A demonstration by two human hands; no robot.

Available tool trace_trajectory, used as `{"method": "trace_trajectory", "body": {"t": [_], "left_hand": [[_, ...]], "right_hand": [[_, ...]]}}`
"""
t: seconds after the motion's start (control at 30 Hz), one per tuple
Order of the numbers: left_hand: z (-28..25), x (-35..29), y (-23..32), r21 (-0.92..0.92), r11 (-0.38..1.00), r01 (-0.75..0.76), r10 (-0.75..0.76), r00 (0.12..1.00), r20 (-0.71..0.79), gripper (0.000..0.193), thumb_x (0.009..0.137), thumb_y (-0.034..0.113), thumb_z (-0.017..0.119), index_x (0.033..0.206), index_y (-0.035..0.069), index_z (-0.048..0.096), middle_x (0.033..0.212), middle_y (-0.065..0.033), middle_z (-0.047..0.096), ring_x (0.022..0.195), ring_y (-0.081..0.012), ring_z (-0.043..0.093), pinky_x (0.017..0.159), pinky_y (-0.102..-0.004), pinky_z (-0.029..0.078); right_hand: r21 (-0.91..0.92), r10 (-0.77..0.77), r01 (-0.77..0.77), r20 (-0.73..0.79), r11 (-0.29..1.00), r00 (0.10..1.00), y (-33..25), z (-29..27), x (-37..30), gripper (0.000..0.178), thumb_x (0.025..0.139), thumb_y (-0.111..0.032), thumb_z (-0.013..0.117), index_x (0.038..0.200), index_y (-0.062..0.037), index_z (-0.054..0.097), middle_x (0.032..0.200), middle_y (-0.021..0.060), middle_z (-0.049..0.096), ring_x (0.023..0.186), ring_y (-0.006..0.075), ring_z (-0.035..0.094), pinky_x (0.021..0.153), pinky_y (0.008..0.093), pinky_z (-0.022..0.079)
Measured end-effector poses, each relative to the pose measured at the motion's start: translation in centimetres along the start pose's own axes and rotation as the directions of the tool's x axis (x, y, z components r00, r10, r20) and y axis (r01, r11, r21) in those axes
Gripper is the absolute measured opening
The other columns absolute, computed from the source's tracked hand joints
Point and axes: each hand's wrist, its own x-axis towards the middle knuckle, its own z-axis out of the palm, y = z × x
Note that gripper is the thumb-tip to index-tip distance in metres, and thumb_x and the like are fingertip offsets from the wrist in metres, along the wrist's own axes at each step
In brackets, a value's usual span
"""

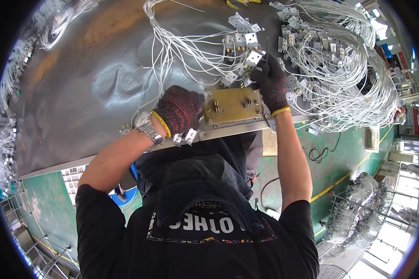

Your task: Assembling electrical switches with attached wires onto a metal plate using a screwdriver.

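Note:
A brass-coloured plate (pixel 237 108) with small posts and blocks on it lies at the near edge of the metal table. My left hand (pixel 179 110), in a dark red-and-black knit glove, is closed at the plate's left side; anything in its fingers is hidden. My right hand (pixel 272 86), gloved alike, is closed at the plate's upper right corner around a thin dark rod-like tool (pixel 267 49) that points away from me. Just beyond the plate is a bunch of small metal brackets (pixel 246 44) with white wires (pixel 177 44). Small white-metal brackets (pixel 186 136) sit below my left wrist.
A large heap of bracketed white wires (pixel 340 79) covers the table's right side. More wire bundles (pixel 63 21) lie at the far left. The dented metal tabletop (pixel 79 107) ends just in front of my body. Wires hang on a rack (pixel 358 209) at the lower right.

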Motion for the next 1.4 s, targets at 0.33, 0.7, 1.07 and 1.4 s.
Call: {"method": "trace_trajectory", "body": {"t": [0.33, 0.7, 1.07, 1.4], "left_hand": [[0.3, 1.8, 1.3, -0.149, 0.987, 0.054, -0.084, 0.975, -0.205, 0.100, 0.074, 0.049, 0.085, 0.153, 0.005, 0.043, 0.110, -0.0170, 0.069, 0.097, -0.0362, 0.066, 0.088, -0.0481, 0.051], [-0.2, 2.9, 1.2, -0.078, 0.988, -0.131, 0.106, 0.958, -0.265, 0.078, 0.074, 0.042, 0.085, 0.137, 0.004, 0.059, 0.148, -0.0084, 0.052, 0.117, -0.0336, 0.058, 0.103, -0.0446, 0.045], [0.3, 5.9, 1.6, -0.040, 0.995, -0.087, 0.077, 0.973, -0.217, 0.095, 0.076, 0.050, 0.080, 0.152, 0.005, 0.045, 0.150, -0.0220, 0.051, 0.130, -0.0375, 0.053, 0.113, -0.0459, 0.039], [2.1, 6.9, 1.5, -0.083, 0.995, -0.051, 0.017, 0.928, -0.372, 0.081, 0.082, 0.053, 0.073, 0.139, -0.001, 0.057, 0.149, -0.0252, 0.052, 0.142, -0.0392, 0.044, 0.122, -0.0483, 0.028]], "right_hand": [[-0.340, -0.309, 0.364, 0.206, 0.867, 0.928, -1.1, -0.4, -4.9, 0.034, 0.092, -0.004, 0.073, 0.124, -0.0052, 0.061, 0.082, 0.0025, 0.067, 0.064, 0.0078, 0.061, 0.058, 0.0248, 0.051], [-0.118, 0.203, -0.216, -0.113, 0.969, 0.973, 0.4, 0.6, -2.2, 0.021, 0.101, -0.023, 0.066, 0.110, -0.0050, 0.060, 0.088, 0.0065, 0.065, 0.071, 0.0149, 0.067, 0.054, 0.0296, 0.055], [-0.377, 0.265, -0.191, 0.154, 0.906, 0.952, 1.0, -1.6, -1.2, 0.027, 0.094, -0.023, 0.071, 0.114, -0.0053, 0.064, 0.083, 0.0074, 0.067, 0.067, 0.0166, 0.067, 0.056, 0.0312, 0.055], [-0.674, 0.286, -0.182, 0.045, 0.715, 0.957, 3.1, -1.4, 1.0, 0.044, 0.086, -0.038, 0.072, 0.116, -0.0061, 0.069, 0.104, 0.0210, 0.074, 0.096, 0.0393, 0.072, 0.086, 0.0466, 0.056]]}}
